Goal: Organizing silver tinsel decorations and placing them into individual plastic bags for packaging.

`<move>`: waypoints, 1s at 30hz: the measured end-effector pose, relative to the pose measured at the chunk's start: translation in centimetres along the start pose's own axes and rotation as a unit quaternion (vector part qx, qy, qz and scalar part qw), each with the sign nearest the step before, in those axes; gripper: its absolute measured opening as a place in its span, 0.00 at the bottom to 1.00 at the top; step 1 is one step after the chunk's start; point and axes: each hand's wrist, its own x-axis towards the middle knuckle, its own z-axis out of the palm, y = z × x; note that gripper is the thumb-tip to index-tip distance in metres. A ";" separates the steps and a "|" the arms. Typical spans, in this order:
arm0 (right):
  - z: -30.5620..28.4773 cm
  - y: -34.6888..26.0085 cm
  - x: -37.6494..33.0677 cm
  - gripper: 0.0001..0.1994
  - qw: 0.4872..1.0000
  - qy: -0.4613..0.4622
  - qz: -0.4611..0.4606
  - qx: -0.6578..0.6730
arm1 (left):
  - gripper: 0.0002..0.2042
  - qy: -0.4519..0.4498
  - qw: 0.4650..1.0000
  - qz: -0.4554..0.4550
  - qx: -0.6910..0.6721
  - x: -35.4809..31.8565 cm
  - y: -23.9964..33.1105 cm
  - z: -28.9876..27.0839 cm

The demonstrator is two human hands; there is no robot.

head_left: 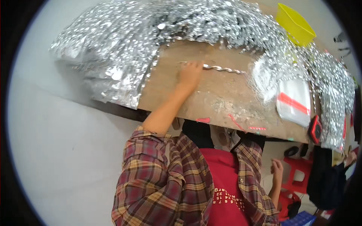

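My left hand reaches onto the brown wooden tabletop and pinches one end of a thin silver twisted strand. The strand lies flat on the wood and runs right from my fingers. A big heap of shiny silver pieces curves around the far side of my hand and down its left. My right hand hangs below the table edge beside my body, fingers loosely apart, holding nothing. I wear a plaid shirt over a red top.
A yellow plastic bin stands at the back right. Clear bags with a red stripe lie on the right, near a red and black device at the table edge. A red stool stands on the floor.
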 end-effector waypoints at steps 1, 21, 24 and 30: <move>-2.5 4.4 -0.5 0.10 0.934 0.066 0.026 -0.351 | 0.12 -0.070 0.997 -0.032 0.009 -0.3 -0.5 -0.5; 17.8 -27.2 1.1 0.13 0.903 -0.255 -0.301 0.168 | 0.11 -0.170 0.844 -0.114 -0.496 -8.1 14.7 -10.5; 17.3 -26.5 2.2 0.04 0.889 -0.285 -0.292 0.210 | 0.15 -0.187 0.814 -0.089 -0.542 -8.7 14.5 -9.9; 12.7 -25.4 1.4 0.04 0.874 -0.177 -0.335 0.304 | 0.17 -0.251 0.493 -0.278 -0.785 -9.8 13.0 -10.1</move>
